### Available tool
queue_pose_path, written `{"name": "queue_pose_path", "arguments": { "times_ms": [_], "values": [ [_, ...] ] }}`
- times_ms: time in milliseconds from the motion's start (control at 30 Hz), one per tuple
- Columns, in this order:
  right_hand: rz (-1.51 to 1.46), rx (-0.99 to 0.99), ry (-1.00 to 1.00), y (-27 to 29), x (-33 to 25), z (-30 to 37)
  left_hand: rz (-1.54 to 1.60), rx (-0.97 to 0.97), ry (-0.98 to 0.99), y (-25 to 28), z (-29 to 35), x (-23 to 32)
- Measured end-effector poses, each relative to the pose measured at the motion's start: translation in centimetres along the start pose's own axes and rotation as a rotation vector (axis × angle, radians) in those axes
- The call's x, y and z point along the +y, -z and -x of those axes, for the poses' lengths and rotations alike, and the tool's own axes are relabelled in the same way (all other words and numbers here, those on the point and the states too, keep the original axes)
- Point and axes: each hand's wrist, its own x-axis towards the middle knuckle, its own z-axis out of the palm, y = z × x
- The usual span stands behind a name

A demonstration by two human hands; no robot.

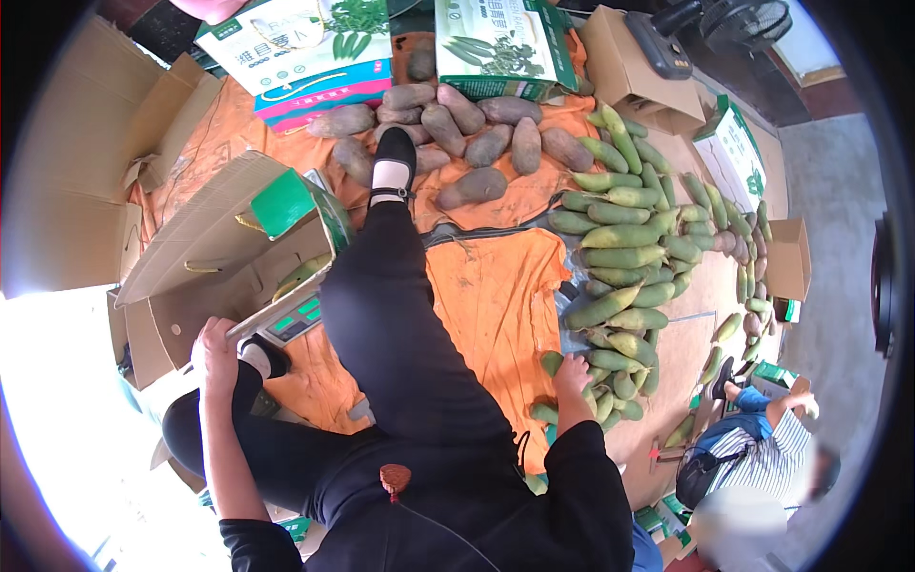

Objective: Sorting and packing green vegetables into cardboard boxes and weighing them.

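My left hand (215,355) is closed on the near edge of an open carton (195,296), its fingers over the rim. Inside that carton lies a green radish (303,275). A digital scale (294,320) with lit green displays shows at the carton's near side. To the right, my right hand (573,376) is closed around a green radish (552,362) at the left edge of a large pile of green radishes (620,257). Most of its fingers are hidden behind the back of the hand.
Brownish-purple radishes (474,188) lie on the orange cloth (496,305) beyond my outstretched foot. Printed gift boxes (324,57) stand behind them. A fan (746,24) and a brown carton (639,76) are far right. Another person (762,448) sits at the lower right.
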Motion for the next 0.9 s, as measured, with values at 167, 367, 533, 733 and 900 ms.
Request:
{"name": "queue_pose_path", "arguments": {
  "times_ms": [167, 367, 533, 733, 900],
  "values": [
    [-0.155, 0.086, 0.106, 3.4, -0.8, 0.0, -0.039, 0.033, -0.02, 0.0, 0.1, 0.0],
    [-0.934, 0.401, 0.449, 11.7, -4.1, -0.8, -0.089, 0.021, 0.004, 0.0, 0.1, 0.6],
    [-1.402, 0.407, 0.859, 25.3, -8.9, 3.5, -0.127, 0.021, 0.004, 0.1, 0.3, 0.4],
    [-1.654, 0.415, 1.52, 42.2, -12.3, 17.5, -0.133, 0.017, 0.013, -0.1, 0.7, -0.1],
    [-1.412, 0.438, 1.921, 48.0, -17.5, 26.9, -0.143, -0.009, 0.039, 0.3, 0.5, -0.1]
  ]
}}
